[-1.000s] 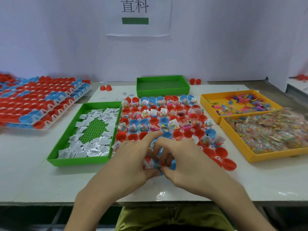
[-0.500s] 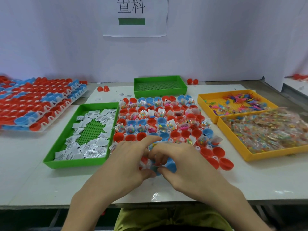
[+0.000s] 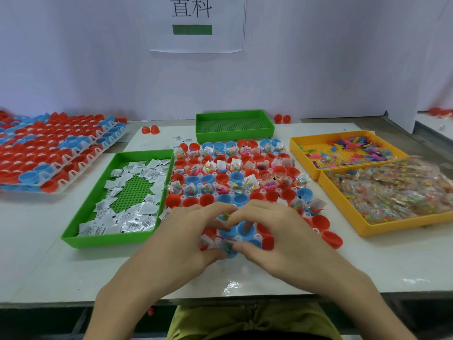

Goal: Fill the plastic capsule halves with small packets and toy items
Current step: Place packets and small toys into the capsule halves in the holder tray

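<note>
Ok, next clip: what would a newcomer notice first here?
The red and blue capsule halves packed in a grid dead centre, many far rows already stuffed with colourful packets. Over the near rows the left hand and right hand meet, thumbs pinching a clear packet. A green tray of white sachets sits on the left, two yellow trays of bright fillings on the right.

"置料" on white paper wall sign

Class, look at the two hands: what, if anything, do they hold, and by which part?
A small clear packet, pinched between the left hand and right hand, each gripping one side edge; blur hides finer detail.
</note>
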`<control>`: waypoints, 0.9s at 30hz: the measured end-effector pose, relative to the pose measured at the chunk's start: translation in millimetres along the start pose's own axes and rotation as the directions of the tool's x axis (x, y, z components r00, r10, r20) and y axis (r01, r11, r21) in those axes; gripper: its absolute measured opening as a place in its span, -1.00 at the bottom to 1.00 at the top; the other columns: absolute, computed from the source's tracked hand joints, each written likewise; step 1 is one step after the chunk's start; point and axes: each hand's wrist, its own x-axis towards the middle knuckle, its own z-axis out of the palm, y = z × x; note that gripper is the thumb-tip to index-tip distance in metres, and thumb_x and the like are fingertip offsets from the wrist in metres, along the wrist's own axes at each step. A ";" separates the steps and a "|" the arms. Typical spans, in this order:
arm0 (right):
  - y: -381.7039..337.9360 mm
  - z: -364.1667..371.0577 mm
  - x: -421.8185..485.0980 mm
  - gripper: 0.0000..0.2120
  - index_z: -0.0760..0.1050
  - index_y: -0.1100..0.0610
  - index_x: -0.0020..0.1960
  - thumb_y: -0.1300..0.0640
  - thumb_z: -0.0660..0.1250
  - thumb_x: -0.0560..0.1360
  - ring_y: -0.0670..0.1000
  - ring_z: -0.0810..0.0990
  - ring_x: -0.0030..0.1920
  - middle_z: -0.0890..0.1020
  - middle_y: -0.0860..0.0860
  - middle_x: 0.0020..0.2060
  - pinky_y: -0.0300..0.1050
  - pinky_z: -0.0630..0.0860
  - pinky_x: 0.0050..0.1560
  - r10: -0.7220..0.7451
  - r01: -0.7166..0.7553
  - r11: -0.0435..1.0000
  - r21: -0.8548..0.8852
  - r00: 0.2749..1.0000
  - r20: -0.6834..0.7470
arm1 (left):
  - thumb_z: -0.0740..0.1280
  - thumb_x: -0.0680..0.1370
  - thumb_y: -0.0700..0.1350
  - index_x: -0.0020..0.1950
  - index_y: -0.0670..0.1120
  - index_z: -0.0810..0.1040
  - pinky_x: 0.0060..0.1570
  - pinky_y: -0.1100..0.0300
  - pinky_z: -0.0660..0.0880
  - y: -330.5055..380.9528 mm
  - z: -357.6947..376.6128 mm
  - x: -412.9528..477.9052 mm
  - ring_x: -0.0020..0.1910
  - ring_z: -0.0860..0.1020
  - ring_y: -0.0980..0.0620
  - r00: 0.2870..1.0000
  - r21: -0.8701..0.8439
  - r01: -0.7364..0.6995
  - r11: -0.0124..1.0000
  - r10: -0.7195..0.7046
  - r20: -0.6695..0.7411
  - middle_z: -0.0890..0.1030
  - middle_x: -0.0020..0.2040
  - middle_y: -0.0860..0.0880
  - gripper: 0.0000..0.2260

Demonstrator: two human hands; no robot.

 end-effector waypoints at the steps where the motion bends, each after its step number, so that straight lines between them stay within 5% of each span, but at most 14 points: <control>1: 1.5 -5.1 0.7 -0.78 0.58 -0.13 0.13 0.05 0.46 0.51 -0.19 0.56 0.04 0.59 -0.27 -0.01 -0.30 0.48 0.08 0.009 -0.008 1.000 0.025 0.999 -0.038 | 0.57 0.41 0.01 0.30 0.34 0.44 0.15 0.28 0.50 0.7 -1.3 -1.0 0.16 0.52 0.40 1.000 -0.008 -0.005 1.000 0.005 -0.004 0.65 0.08 0.30 -0.45; 4: 14.7 -26.7 6.4 -0.82 0.63 -0.02 0.03 0.21 0.47 0.49 -0.16 0.60 -0.05 0.63 -0.24 -0.08 -0.43 0.44 0.00 0.041 -0.029 0.998 0.052 0.971 -0.235 | 0.50 0.41 0.14 0.26 0.37 0.49 0.04 0.49 0.41 -1.8 -18.4 -6.3 0.15 0.50 0.49 0.999 -0.089 0.003 0.996 -0.007 -0.051 0.61 0.08 0.43 -0.55; 8: 59.7 -64.1 21.5 -0.87 0.64 -0.04 0.01 0.17 0.42 0.52 -0.23 0.58 -0.08 0.65 -0.23 -0.06 -0.52 0.39 -0.12 0.201 -0.204 0.978 0.040 0.877 -0.435 | 0.34 0.46 0.18 0.13 0.28 0.61 0.09 0.27 0.43 -34.5 -60.8 -13.3 0.10 0.55 0.41 0.945 -0.037 0.043 0.998 -0.053 -0.324 0.61 0.11 0.41 -0.75; 11: 116.3 -91.3 38.2 -0.82 0.62 0.00 0.13 0.15 0.39 0.55 -0.15 0.59 -0.08 0.66 -0.08 0.02 -0.35 0.45 -0.16 0.340 -0.384 0.923 0.016 0.796 -0.500 | 0.37 0.53 0.05 0.16 0.24 0.60 0.14 0.04 0.53 -71.8 -74.5 -7.8 0.04 0.60 0.22 0.914 -0.026 0.251 0.968 -0.246 -0.324 0.64 0.17 0.18 -0.78; 15: 201.6 -127.4 69.0 -0.60 0.48 0.17 0.37 0.20 0.37 0.54 0.18 0.54 0.23 0.56 0.17 0.29 0.03 0.48 0.16 0.512 -0.630 0.755 -0.181 0.739 -0.437 | 0.45 0.54 -0.06 0.33 0.02 0.58 0.16 0.02 0.46 -101.8 -61.1 5.2 0.08 0.52 0.04 0.865 0.132 0.493 0.860 -0.469 -0.177 0.59 0.30 -0.06 -0.64; 18: 244.3 -147.2 81.0 -0.55 0.41 0.20 0.42 0.24 0.30 0.54 0.29 0.49 0.27 0.49 0.25 0.34 0.10 0.49 0.12 0.590 -0.730 0.599 -0.329 0.680 -0.435 | 0.52 0.49 -0.11 0.14 0.00 0.68 -0.08 0.16 0.43 -110.2 -51.3 9.9 -0.03 0.54 0.07 0.857 0.121 0.502 0.856 -0.473 -0.206 0.61 0.14 -0.06 -0.76; 21: 266.4 -154.9 79.2 -0.79 0.53 0.22 0.11 0.31 0.28 0.48 0.30 0.54 0.04 0.58 0.30 0.12 0.06 0.49 -0.12 0.600 -0.750 0.518 -0.411 0.661 -0.451 | 0.55 0.46 -0.17 -0.15 0.03 0.70 -0.31 0.25 0.39 -112.2 -48.3 11.0 -0.20 0.57 0.12 0.843 0.077 0.501 0.862 -0.466 -0.268 0.61 -0.08 -0.04 -0.89; 27: 269.6 -165.0 75.0 -0.93 0.64 0.08 -0.05 0.14 0.48 0.48 0.25 0.58 0.05 0.65 0.21 0.05 -0.01 0.49 -0.11 0.517 -0.700 0.568 -0.432 0.712 -0.475 | 0.55 0.43 -0.25 -0.27 0.00 0.68 -0.31 0.27 0.43 -110.9 -45.7 11.0 -0.30 0.61 0.07 0.846 0.052 0.487 0.872 -0.456 -0.275 0.66 -0.32 0.01 -0.82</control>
